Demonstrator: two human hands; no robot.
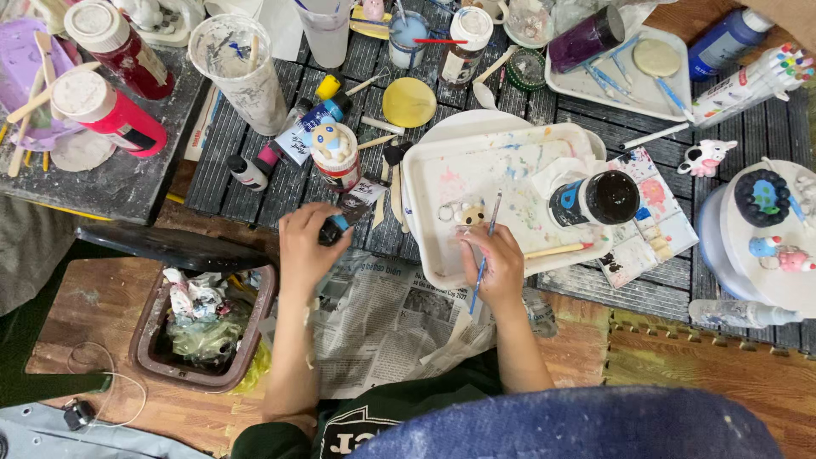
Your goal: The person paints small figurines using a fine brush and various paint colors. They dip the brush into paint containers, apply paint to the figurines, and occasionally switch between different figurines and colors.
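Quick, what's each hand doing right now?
Left hand: closed around a small blue-capped paint tube.
Right hand: closed on a thin paintbrush, over the white tray.

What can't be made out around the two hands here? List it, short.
Head view:
- Small dark bottle: mostly wrapped by the left hand; its shape and cap are hidden.
- Small figurine on the white tray: too small to identify.
- Paintbrush: its middle is covered by the right hand.
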